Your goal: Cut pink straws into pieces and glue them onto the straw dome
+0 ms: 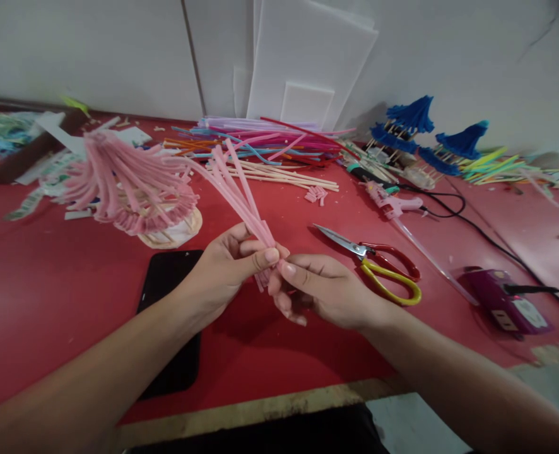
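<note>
A small bundle of pink pipe cleaners fans up and to the left above the table. My left hand pinches the bundle near its lower end between thumb and fingers. Against that same end, my right hand presses thumb and fingertips together, and short pink ends poke out below the hands. Which strands the right hand grips is partly hidden. Left of the hands stands a pink roof-shaped piece of pipe cleaners on thin sticks and a pale round base.
Scissors with red and yellow handles lie right of my hands. Beyond them are a pink glue gun and a purple power box. A black phone lies under my left forearm. Coloured pipe cleaners and blue roof pieces line the back.
</note>
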`<state>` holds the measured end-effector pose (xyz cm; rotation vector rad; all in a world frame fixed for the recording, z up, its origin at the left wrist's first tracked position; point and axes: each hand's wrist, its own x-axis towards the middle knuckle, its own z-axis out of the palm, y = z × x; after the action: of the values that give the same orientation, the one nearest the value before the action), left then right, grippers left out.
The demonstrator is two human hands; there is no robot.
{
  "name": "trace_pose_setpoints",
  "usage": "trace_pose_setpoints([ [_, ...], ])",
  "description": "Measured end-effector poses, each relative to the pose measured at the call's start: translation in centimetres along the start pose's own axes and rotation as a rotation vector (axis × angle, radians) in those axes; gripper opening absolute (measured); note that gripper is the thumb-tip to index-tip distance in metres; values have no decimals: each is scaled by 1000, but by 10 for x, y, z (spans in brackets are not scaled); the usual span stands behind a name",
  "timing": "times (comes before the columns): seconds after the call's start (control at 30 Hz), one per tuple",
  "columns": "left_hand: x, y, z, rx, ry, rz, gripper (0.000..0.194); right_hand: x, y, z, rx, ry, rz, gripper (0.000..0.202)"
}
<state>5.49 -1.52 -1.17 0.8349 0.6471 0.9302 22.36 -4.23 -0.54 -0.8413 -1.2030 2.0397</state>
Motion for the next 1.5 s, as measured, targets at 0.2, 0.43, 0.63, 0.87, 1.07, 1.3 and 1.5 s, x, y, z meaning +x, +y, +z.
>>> trace_pose_setpoints([
  [0.2, 0, -5, 1, 33, 50, 24, 25, -3, 1, 4, -895, 322, -422, 30],
  [0.43, -5, -4, 10, 344, 206, 103, 37, 2, 9, -1, -1308, 467, -548, 29],
  [0.63, -4, -6, 3, 191, 186, 109, 33, 1, 9, 1, -1337, 443, -554, 30],
  [0.87, -2, -1, 7, 64, 186, 104, 27, 1, 7, 2, -1231, 397, -528, 31],
  [1.07, -2, 4, 10, -96, 188, 20, 28, 2, 1, 0, -457, 184, -182, 32],
  [1.3, -2, 6, 8, -163, 166, 13, 28, 5, 5, -8, -3, 4, -96, 34],
  [1.5, -1, 6, 11, -190, 190, 19, 26, 4, 6, -2, -243, 150, -176, 37],
])
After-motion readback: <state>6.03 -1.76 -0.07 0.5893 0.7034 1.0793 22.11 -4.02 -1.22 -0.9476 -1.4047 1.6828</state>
